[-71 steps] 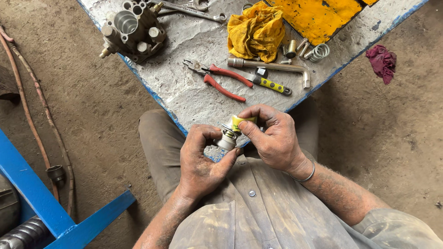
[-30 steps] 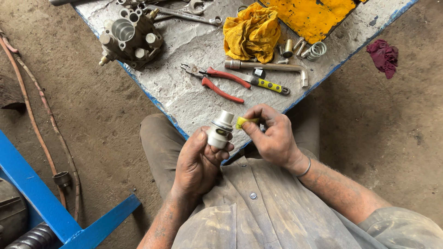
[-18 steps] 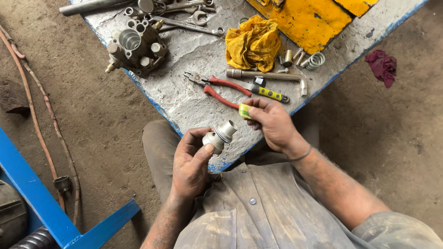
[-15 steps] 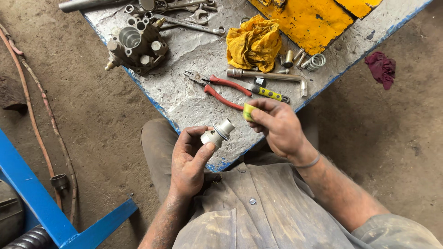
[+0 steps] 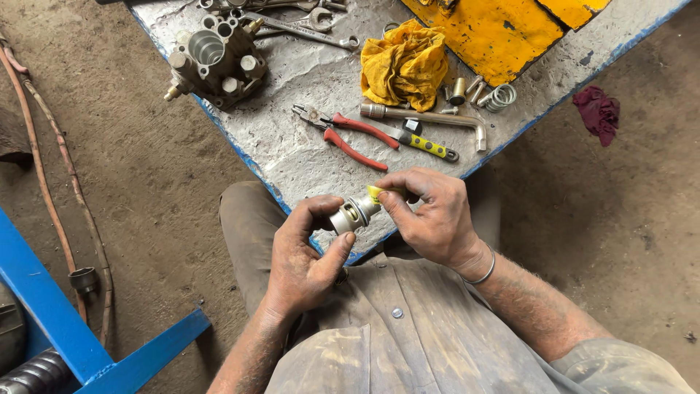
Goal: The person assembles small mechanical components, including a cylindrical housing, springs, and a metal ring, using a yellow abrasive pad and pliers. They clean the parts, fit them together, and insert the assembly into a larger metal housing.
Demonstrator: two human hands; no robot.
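Observation:
My left hand point(image 5: 306, 252) grips a small round metal fitting point(image 5: 350, 214) between thumb and fingers, just over the near edge of the worktable point(image 5: 292, 157). My right hand point(image 5: 430, 215) pinches a small yellow piece point(image 5: 374, 192) at its fingertips and holds it against the top of the fitting. Both hands hover above my lap, close together.
On the table lie red-handled pliers point(image 5: 346, 135), a yellow-handled screwdriver point(image 5: 423, 144), a bent socket wrench point(image 5: 430, 118), a yellow rag point(image 5: 405, 66), small springs and bushes point(image 5: 481, 93), spanners point(image 5: 306, 25) and a metal pump housing point(image 5: 215, 58). A yellow plate point(image 5: 503, 29) sits behind. A blue frame point(image 5: 65, 328) and hose point(image 5: 58, 190) stand at left.
My right hand drew away toward the pliers with the yellow piece, then came back to the fitting. My left hand turned the fitting so its open end faces right.

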